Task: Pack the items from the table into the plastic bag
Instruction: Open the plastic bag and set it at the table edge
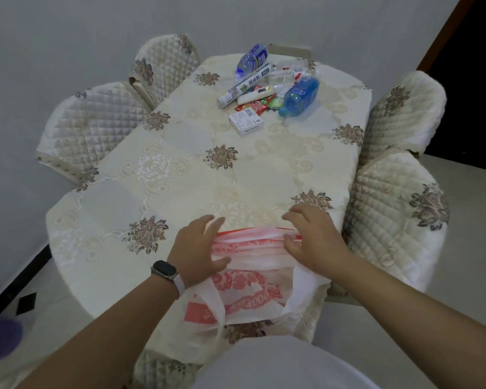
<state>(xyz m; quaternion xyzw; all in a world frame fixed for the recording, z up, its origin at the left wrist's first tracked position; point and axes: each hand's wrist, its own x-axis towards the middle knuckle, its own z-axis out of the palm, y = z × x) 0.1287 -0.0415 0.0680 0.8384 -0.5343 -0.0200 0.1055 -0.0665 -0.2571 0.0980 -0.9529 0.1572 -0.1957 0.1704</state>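
We are spreading the plastic bag [244, 276] at the table's [180, 175] near edge; left hand [198, 248] and right hand [312, 237] press it, fingers apart, gripping nothing; next, open its mouth; the items [267, 88] wait near the far edge.

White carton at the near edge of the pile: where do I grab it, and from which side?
Take the white carton across its two long side faces, coming down from above on the near side. It lies flat on the tablecloth, with bare cloth in front, while red packets crowd its far edge. Both hands, left and right, are on the plastic bag.
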